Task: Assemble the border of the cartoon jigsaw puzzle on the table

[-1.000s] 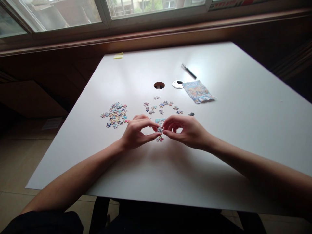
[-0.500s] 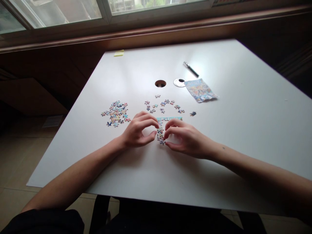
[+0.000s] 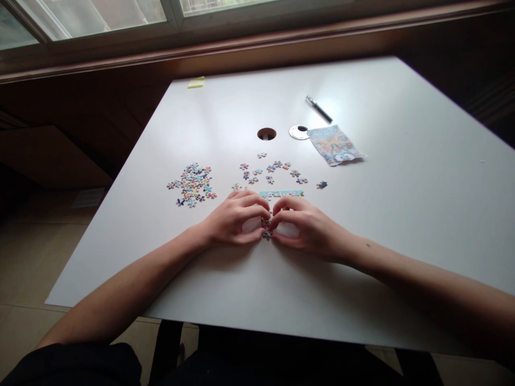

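A partly joined jigsaw puzzle [image 3: 281,193] lies on the white table, with a light-blue top edge and a narrow column running toward me. My left hand [image 3: 235,219] grips the column from its left side, thumb below and fingers curled above. From the right side my right hand [image 3: 311,225] grips the same column, its thumb and fingertips close to those of the left. The fingers hide much of the column. At its lower end a puzzle piece [image 3: 266,235] shows between the two thumbs.
Loose puzzle pieces [image 3: 270,168] are scattered beyond my hands, and a denser pile [image 3: 193,185] lies to the left. Farther back are a crumpled picture sheet [image 3: 336,145], a dark pen [image 3: 319,109], a metal ring cover [image 3: 298,132], a cable hole [image 3: 266,134] and a yellow sticky note [image 3: 196,82].
My left hand has moved right, closing onto the column and covering more of it. The right hand has stayed almost in place. The view has shifted slightly.
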Motion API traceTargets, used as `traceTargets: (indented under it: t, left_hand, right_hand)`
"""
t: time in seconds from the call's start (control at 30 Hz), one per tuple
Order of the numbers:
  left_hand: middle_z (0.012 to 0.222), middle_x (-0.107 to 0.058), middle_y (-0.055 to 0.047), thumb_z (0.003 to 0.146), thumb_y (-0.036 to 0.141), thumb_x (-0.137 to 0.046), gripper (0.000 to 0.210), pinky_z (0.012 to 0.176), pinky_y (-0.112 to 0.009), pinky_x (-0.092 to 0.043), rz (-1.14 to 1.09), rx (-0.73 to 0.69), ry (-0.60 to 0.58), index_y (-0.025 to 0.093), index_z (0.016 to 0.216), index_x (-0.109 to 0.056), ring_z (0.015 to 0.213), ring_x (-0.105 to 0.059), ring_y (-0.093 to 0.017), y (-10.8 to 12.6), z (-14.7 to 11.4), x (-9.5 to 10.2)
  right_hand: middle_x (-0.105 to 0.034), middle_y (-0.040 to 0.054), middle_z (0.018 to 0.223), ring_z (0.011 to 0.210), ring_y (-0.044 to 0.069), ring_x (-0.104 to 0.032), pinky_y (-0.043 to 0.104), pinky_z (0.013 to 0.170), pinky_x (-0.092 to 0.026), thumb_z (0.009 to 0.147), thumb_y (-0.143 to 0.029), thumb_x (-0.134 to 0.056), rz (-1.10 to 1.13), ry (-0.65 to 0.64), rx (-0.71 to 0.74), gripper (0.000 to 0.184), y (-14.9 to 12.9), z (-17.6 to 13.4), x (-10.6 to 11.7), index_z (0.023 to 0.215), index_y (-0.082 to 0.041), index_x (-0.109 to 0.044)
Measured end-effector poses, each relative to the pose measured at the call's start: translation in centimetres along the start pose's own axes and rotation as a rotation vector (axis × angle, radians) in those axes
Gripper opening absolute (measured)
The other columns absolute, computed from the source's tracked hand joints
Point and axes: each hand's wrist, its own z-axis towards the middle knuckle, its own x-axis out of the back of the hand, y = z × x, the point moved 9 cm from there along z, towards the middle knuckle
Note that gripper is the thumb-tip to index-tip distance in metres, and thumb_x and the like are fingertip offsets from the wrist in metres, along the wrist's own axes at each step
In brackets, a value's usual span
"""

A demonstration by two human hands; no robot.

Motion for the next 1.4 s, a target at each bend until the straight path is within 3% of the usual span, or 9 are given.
traceTargets:
  t: [0.53, 0.67, 0.73, 0.87, 0.97, 1.07, 1.13, 1.23, 1.4]
  left_hand:
    - [0.119, -0.068, -0.004, 0.081, 0.019, -0.061, 0.024, 0.105, -0.040, -0.039, -0.032, 0.004, -0.012, 0.025, 0.104, -0.063, 0.111, -0.059, -0.023, 0.1, 0.0, 0.0]
    - [0.117, -0.068, -0.004, 0.081, 0.017, -0.060, 0.023, 0.105, -0.040, -0.039, -0.028, 0.005, -0.011, 0.024, 0.102, -0.062, 0.111, -0.059, -0.023, 0.1, 0.1, 0.1]
    - [0.116, -0.069, -0.003, 0.080, 0.016, -0.060, 0.022, 0.105, -0.041, -0.040, -0.026, 0.007, 0.001, 0.024, 0.100, -0.062, 0.111, -0.059, -0.023, 0.2, 0.1, 0.2]
    - [0.109, -0.070, -0.004, 0.078, 0.015, -0.059, 0.018, 0.100, -0.040, -0.044, -0.035, 0.003, 0.050, 0.024, 0.094, -0.061, 0.105, -0.060, -0.022, 0.4, 0.0, 0.7]
    - [0.089, -0.068, -0.005, 0.078, 0.017, -0.059, 0.007, 0.087, -0.038, -0.050, -0.005, 0.058, 0.202, 0.023, 0.083, -0.058, 0.088, -0.060, -0.021, -0.4, -0.2, 2.6]
    - [0.079, -0.063, -0.003, 0.079, 0.016, -0.058, 0.008, 0.081, -0.038, -0.049, 0.096, 0.199, 0.413, 0.022, 0.075, -0.053, 0.079, -0.056, -0.020, -2.4, -1.1, 5.5]
    - [0.077, -0.062, -0.003, 0.081, 0.016, -0.056, 0.009, 0.080, -0.038, -0.048, 0.135, 0.317, 0.493, 0.021, 0.074, -0.053, 0.078, -0.055, -0.020, -4.1, -1.7, 6.8]
    - [0.078, -0.062, -0.002, 0.083, 0.017, -0.056, 0.007, 0.078, -0.037, -0.047, 0.130, 0.447, 0.503, 0.021, 0.077, -0.056, 0.079, -0.054, -0.020, -6.1, -2.3, 7.2]
    - [0.089, -0.068, -0.003, 0.082, 0.013, -0.056, 0.012, 0.090, -0.040, -0.046, 0.207, 0.496, 0.483, 0.021, 0.085, -0.064, 0.092, -0.057, -0.023, -7.2, -2.6, 6.9]
  right_hand:
    - [-0.065, 0.0069, 0.100, 0.098, 0.022, -0.061, 0.039, 0.092, -0.051, 0.085, -0.022, -0.068, 0.012, 0.009, -0.010, 0.008, -0.2, -0.1, -0.2, 0.092, -0.024, -0.070]
    - [-0.064, 0.0070, 0.105, 0.095, 0.020, -0.063, 0.036, 0.088, -0.054, 0.083, -0.022, -0.068, 0.052, -0.006, -0.027, 0.010, 0.0, 0.4, 1.3, 0.093, -0.024, -0.069]
    - [-0.065, 0.0068, 0.105, 0.093, 0.021, -0.064, 0.036, 0.085, -0.054, 0.083, -0.027, -0.069, 0.008, 0.018, -0.055, 0.008, 1.2, 0.9, 3.4, 0.091, -0.024, -0.069]
    - [-0.067, 0.0069, 0.100, 0.086, 0.022, -0.063, 0.039, 0.077, -0.054, 0.081, -0.037, -0.070, -0.204, 0.265, -0.204, 0.014, 6.1, 0.9, 9.4, 0.086, -0.024, -0.072]
    - [-0.067, 0.0074, 0.103, 0.080, 0.021, -0.064, 0.039, 0.074, -0.054, 0.077, -0.039, -0.070, -0.297, 0.374, -0.314, 0.017, 10.3, -0.2, 11.6, 0.084, -0.024, -0.073]
    - [-0.068, 0.0070, 0.101, 0.082, 0.022, -0.065, 0.040, 0.079, -0.055, 0.076, -0.039, -0.068, -0.332, 0.421, -0.364, 0.018, 13.0, -1.3, 12.0, 0.083, -0.023, -0.072]
    - [-0.068, 0.0074, 0.098, 0.085, 0.024, -0.065, 0.041, 0.081, -0.054, 0.076, -0.040, -0.068, -0.362, 0.429, -0.388, 0.018, 13.8, -1.7, 12.0, 0.083, -0.023, -0.072]
    - [-0.069, 0.0083, 0.099, 0.090, 0.025, -0.066, 0.041, 0.087, -0.053, 0.078, -0.039, -0.067, -0.387, 0.443, -0.387, 0.018, 13.9, -1.9, 11.9, 0.084, -0.023, -0.072]
    - [-0.070, 0.0107, 0.101, 0.097, 0.026, -0.065, 0.038, 0.090, -0.050, 0.079, -0.036, -0.068, -0.420, 0.439, -0.387, 0.016, 13.6, -2.0, 11.9, 0.082, -0.021, -0.071]
